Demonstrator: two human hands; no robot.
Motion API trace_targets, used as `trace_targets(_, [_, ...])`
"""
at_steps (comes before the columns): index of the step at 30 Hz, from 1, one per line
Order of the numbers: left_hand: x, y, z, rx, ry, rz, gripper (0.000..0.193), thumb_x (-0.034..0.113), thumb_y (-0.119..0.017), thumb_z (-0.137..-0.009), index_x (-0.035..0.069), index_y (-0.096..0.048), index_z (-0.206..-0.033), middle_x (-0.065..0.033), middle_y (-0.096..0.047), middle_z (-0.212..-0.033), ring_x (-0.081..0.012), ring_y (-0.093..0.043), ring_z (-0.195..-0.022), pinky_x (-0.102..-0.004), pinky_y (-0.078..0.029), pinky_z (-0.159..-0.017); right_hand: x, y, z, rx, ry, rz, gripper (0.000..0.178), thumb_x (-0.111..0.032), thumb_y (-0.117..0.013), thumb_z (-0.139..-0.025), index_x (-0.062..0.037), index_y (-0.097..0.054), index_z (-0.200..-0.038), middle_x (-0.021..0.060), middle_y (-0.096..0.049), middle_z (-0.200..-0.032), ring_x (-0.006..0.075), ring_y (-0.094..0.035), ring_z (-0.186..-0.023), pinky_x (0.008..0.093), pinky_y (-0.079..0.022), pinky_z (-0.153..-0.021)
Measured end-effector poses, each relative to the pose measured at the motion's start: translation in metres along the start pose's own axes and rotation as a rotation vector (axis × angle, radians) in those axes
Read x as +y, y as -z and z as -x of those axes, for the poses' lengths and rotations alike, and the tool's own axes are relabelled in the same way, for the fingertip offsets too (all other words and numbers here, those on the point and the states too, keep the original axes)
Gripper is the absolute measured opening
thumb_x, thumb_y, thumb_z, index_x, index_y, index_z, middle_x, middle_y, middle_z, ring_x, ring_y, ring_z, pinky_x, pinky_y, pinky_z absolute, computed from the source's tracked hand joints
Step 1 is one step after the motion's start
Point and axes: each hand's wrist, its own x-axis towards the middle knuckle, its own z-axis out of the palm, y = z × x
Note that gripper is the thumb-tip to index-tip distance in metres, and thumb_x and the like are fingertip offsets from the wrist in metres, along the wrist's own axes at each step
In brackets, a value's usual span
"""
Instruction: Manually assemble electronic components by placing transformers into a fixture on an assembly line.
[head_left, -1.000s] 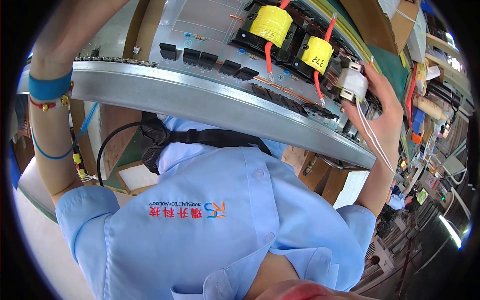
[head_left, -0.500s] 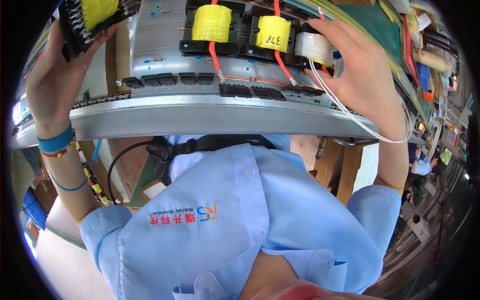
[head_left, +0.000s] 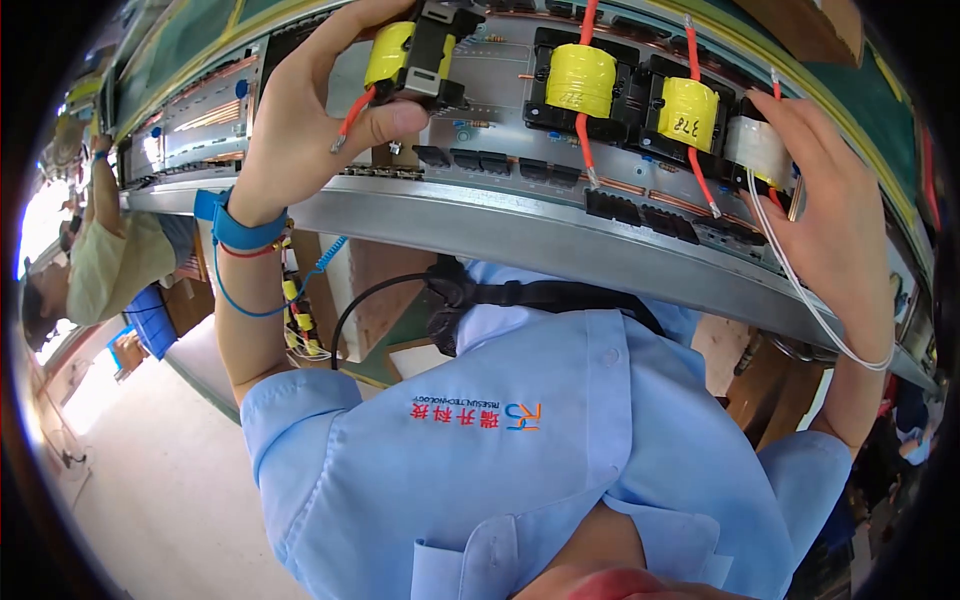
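My left hand (head_left: 290,135) is closed on a transformer (head_left: 410,62) with yellow tape and a black core, above the left part of a grey circuit board (head_left: 500,90). A short red lead (head_left: 352,115) hangs from it beside my thumb. At the board's right end, the fingers of my right hand (head_left: 835,205) wrap round a white-wrapped transformer (head_left: 757,150). Thin white wires (head_left: 800,270) run from that one down past my right wrist. Between my hands, a yellow transformer (head_left: 582,82) and another yellow transformer (head_left: 687,112) sit on the board, red leads sticking out.
A metal rail (head_left: 480,230) runs along the board's near side. Black components (head_left: 640,212) line the board's near edge. My left wrist wears a blue band (head_left: 245,232) with a coiled cord. Another person (head_left: 110,255) stands at the far left. A cardboard box (head_left: 810,25) lies at upper right.
The view has swung left, so the board appears farther right. My left hand has brought its transformer in over the board and turned it. My right hand stays round the white-wrapped transformer.
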Motion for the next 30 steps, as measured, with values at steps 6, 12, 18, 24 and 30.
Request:
trace_targets(6, [0.007, 0.003, -0.003, 0.015, 0.117, -0.018, 0.080, 0.022, -0.081, -0.077, -0.007, -0.040, -0.139, -0.0141, -0.051, -0.135, -0.0215, -0.049, -0.123, -0.0334, -0.034, -0.106, 0.005, 0.002, 0.002, -0.100, -0.065, -0.019, 0.071, 0.006, -0.071, -0.063, -0.0096, -0.054, -0.130, 0.0155, -0.055, -0.125, 0.0381, -0.057, -0.104, 0.0394, -0.048, -0.086])
trace_targets(12, [0.011, 0.000, -0.011, -0.011, 0.121, -0.086, 0.077, 0.020, -0.082, -0.075, -0.005, -0.043, -0.137, -0.0141, -0.052, -0.134, -0.0230, -0.050, -0.122, -0.0341, -0.036, -0.105, 0.006, -0.006, 0.007, -0.050, -0.095, 0.052, 0.073, 0.008, -0.071, -0.064, -0.0117, -0.053, -0.131, 0.0130, -0.054, -0.128, 0.0346, -0.056, -0.109, 0.0377, -0.048, -0.089])
trace_targets(18, [0.035, -0.006, -0.026, -0.131, 0.120, -0.399, 0.074, 0.021, -0.082, -0.072, -0.003, -0.047, -0.133, -0.0148, -0.056, -0.126, -0.0264, -0.054, -0.115, -0.0364, -0.038, -0.100, 0.059, -0.024, 0.012, 0.013, 0.130, 0.140, 0.072, 0.009, -0.069, -0.065, -0.0130, -0.053, -0.132, 0.0119, -0.053, -0.129, 0.0318, -0.055, -0.115, 0.0367, -0.048, -0.095])
trace_targets(24, [0.066, -0.009, -0.044, -0.281, 0.144, -0.814, 0.072, 0.025, -0.082, -0.071, -0.002, -0.048, -0.129, -0.0159, -0.058, -0.119, -0.0277, -0.056, -0.110, -0.0385, -0.036, -0.098, 0.062, -0.020, 0.018, -0.041, 0.116, 0.192, 0.072, 0.008, -0.070, -0.066, -0.0133, -0.052, -0.133, 0.0121, -0.053, -0.131, 0.0315, -0.054, -0.117, 0.0370, -0.047, -0.097])
trace_targets(30, [-0.025, -0.029, -0.054, 0.075, -0.751, 0.159, 0.069, 0.021, -0.080, -0.066, 0.002, -0.051, -0.126, -0.0155, -0.060, -0.116, -0.0306, -0.055, -0.105, -0.0390, -0.034, -0.092, 0.049, -0.006, 0.015, -0.114, 0.066, 0.237, 0.072, 0.007, -0.072, -0.068, -0.0135, -0.051, -0.134, 0.0127, -0.052, -0.132, 0.0317, -0.053, -0.119, 0.0376, -0.046, -0.099])
